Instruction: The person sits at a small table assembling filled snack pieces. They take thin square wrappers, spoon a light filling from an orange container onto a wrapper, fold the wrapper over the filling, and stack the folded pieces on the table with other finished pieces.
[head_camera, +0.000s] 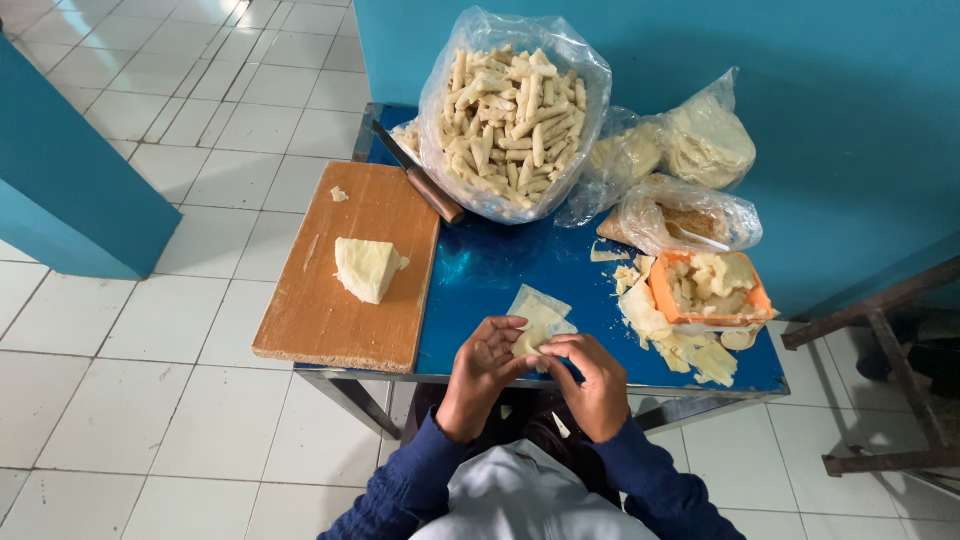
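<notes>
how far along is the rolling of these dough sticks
Done: a clear plastic bag is heaped nearly full with pale rolled sticks. In hand: the left hand and right hand pinch a thin pale wrapper sheet over the blue metal table. Left: a pale wedge-shaped block on the wooden cutting board, filling in the orange tray, and more bagged wrappers.

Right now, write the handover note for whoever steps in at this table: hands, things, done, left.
Left hand and right hand: both closed around one pale wrapper sheet, folding it at the table's near edge.
Spare wrappers lie by the orange tray of filling pieces.
Cheese block sits on the wooden cutting board; knife rests at the board's far corner.
Done: a big clear bag of rolled sticks is full.
Left: the current roll, the spare wrappers, more filling.
</notes>
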